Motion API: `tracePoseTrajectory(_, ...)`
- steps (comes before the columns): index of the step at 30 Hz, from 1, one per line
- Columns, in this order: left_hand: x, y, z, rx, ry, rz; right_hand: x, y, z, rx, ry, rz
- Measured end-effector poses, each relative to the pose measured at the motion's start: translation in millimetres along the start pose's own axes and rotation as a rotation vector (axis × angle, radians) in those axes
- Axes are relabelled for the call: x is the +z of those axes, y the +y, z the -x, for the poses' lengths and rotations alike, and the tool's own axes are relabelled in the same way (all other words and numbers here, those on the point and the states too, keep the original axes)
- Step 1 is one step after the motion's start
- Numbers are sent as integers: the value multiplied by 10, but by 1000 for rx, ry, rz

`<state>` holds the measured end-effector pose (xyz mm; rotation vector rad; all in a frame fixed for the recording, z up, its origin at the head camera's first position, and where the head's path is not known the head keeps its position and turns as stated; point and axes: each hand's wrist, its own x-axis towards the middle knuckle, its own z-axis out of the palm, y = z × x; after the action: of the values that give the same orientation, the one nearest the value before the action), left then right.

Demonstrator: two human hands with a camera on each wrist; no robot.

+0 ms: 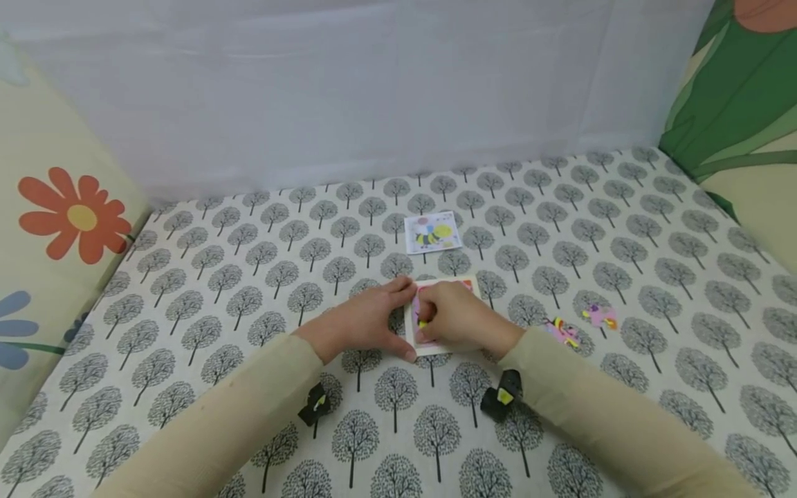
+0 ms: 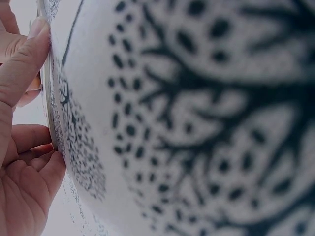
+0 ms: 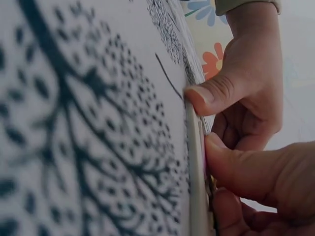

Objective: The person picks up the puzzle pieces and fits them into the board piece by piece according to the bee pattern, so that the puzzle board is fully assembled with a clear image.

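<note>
A small square puzzle board (image 1: 472, 285) with a cream rim and pink and red pieces lies flat on the cloth. My left hand (image 1: 367, 315) holds its left side, thumb at the near corner and fingers at the far one. In the left wrist view, the thumb and fingers of the left hand (image 2: 24, 162) are at the thin board edge. Over the board, my right hand (image 1: 454, 311) has its fingers curled, with the thumb tip down on a pink and yellow puzzle piece (image 1: 423, 324). The right hand (image 3: 261, 182) hides most of the picture.
Beyond the board lies a square card (image 1: 434, 233) with a bee picture. To the right are two loose pink pieces (image 1: 600, 317) (image 1: 563, 333), near the right sleeve. A tree-print cloth (image 1: 261, 373) covers the table; a white curtain (image 1: 398, 90) hangs behind.
</note>
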<state>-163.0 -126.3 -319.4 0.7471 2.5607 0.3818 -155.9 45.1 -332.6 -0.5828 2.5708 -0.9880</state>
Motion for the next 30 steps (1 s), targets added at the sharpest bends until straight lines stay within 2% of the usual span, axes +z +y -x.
tracePoseTrajectory(6, -1, -20, 5, -1, 1, 1, -29, -22, -19, 8, -49, -24)
tracePoseTrajectory(18, 4, -21, -9, 24, 4, 1, -72, -79, -76, 23, -133, 103)
tracePoseTrajectory(30, 12, -12, -14, 0, -2, -1, -49, -86, -79, 30, -95, 120)
